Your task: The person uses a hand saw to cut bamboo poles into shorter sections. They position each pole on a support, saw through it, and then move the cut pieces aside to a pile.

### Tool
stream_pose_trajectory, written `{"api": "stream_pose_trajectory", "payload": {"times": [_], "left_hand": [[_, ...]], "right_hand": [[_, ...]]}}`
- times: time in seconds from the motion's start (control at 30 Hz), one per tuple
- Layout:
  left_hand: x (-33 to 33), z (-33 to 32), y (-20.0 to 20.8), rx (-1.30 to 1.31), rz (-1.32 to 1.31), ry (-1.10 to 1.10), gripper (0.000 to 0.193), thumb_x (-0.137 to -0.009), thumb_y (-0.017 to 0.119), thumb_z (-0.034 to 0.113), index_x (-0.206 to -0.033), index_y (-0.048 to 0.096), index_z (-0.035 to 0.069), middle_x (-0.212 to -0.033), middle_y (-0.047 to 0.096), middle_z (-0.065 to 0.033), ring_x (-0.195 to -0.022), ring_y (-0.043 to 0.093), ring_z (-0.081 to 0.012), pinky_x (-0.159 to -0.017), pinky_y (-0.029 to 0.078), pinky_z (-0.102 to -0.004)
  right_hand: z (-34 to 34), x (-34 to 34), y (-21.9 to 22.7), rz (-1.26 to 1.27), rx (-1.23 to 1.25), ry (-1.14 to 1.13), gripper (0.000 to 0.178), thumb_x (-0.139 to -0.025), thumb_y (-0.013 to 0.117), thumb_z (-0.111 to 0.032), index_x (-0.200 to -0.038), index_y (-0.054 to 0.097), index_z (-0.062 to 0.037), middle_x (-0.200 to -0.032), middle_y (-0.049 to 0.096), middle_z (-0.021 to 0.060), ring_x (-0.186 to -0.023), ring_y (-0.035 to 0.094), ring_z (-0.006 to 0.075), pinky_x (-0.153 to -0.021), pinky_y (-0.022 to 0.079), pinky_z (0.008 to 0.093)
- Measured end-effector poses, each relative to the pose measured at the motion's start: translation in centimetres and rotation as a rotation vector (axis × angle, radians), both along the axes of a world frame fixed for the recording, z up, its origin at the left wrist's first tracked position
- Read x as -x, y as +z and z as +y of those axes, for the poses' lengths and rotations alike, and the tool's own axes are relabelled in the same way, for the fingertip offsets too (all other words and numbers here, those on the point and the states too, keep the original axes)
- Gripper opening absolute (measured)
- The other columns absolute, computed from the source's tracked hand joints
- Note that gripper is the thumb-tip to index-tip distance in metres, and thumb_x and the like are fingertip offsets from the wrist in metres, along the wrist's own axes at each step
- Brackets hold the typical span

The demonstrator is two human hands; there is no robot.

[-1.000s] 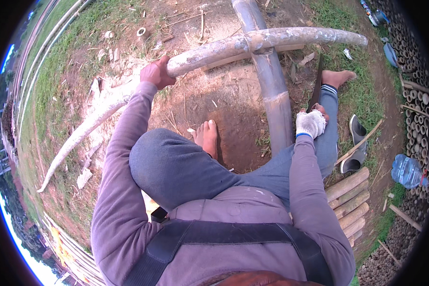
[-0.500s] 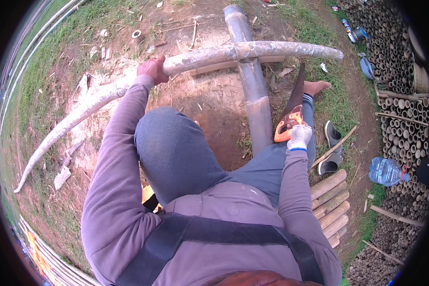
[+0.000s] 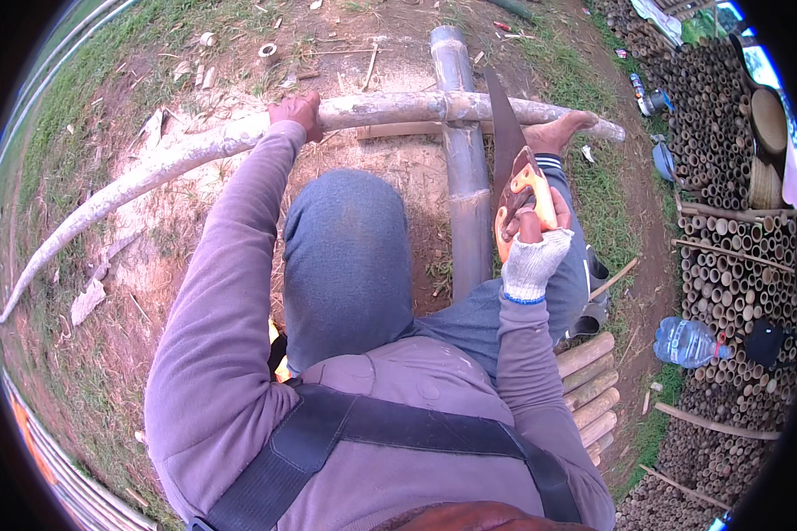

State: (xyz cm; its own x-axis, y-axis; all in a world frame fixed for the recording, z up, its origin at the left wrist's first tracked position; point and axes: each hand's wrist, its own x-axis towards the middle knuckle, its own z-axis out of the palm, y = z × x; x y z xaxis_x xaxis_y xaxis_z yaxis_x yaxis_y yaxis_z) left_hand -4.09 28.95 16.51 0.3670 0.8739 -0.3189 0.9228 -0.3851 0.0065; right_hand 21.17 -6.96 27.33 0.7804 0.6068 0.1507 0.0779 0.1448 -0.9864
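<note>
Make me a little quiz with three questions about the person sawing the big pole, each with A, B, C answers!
1. Where does the long curved pale pole lie?
A. across the upright grey bamboo pole
B. on the stacked bamboo
C. in the person's lap

2. What colour is the handle of the hand saw?
A. blue
B. orange and black
C. green

3. What is the left hand doing?
A. waving in the air
B. holding a bottle
C. gripping the curved pole

Answers: 1 A, the pale pole crosses over the grey one. 2 B, the grip shows orange with black, held in the gloved right hand. 3 C, the bare fingers wrap the pole.
</note>
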Motion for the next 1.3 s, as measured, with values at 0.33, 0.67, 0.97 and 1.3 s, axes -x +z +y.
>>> {"api": "stream_pose_trajectory", "payload": {"times": [0.33,0.67,0.97,1.3], "left_hand": [[0.0,-0.1,1.3,0.031,0.040,-0.030,0.065,-0.079,0.086,0.040,-0.133,0.059,0.015,-0.128,0.072,-0.0147,-0.120,0.071,-0.0338,-0.099,0.057,-0.0501],[0.0,0.3,0.7,0.052,0.042,-0.026,0.073,-0.075,0.087,0.040,-0.136,0.059,0.015,-0.130,0.072,-0.0145,-0.118,0.072,-0.0351,-0.098,0.058,-0.0495],[0.3,0.6,0.1,0.004,0.043,-0.034,0.074,-0.073,0.088,0.042,-0.135,0.058,0.015,-0.129,0.072,-0.0136,-0.116,0.072,-0.0340,-0.096,0.058,-0.0483],[0.1,0.5,0.1,-0.005,0.046,-0.039,0.067,-0.072,0.089,0.043,-0.124,0.059,0.015,-0.116,0.075,-0.0125,-0.106,0.074,-0.0335,-0.092,0.058,-0.0470]], "right_hand": [[3.4,2.4,-8.9,-0.171,0.124,0.050,0.032,-0.098,0.077,-0.017,-0.120,0.067,0.0043,-0.099,0.069,0.0103,-0.089,0.065,0.0175,-0.083,0.055,0.0359],[3.9,2.7,-11.0,-0.333,0.096,0.076,0.037,-0.096,0.079,-0.020,-0.122,0.067,0.0030,-0.101,0.074,0.0141,-0.087,0.069,0.0225,-0.082,0.056,0.0384],[3.6,2.3,-10.1,-0.397,0.037,0.070,0.035,-0.097,0.079,-0.018,-0.123,0.066,0.0022,-0.104,0.074,0.0128,-0.090,0.070,0.0200,-0.083,0.056,0.0364],[3.0,2.2,-11.1,-0.457,0.060,0.083,0.037,-0.097,0.079,-0.019,-0.125,0.066,0.0015,-0.109,0.074,0.0148,-0.091,0.071,0.0229,-0.083,0.057,0.0370]]}}
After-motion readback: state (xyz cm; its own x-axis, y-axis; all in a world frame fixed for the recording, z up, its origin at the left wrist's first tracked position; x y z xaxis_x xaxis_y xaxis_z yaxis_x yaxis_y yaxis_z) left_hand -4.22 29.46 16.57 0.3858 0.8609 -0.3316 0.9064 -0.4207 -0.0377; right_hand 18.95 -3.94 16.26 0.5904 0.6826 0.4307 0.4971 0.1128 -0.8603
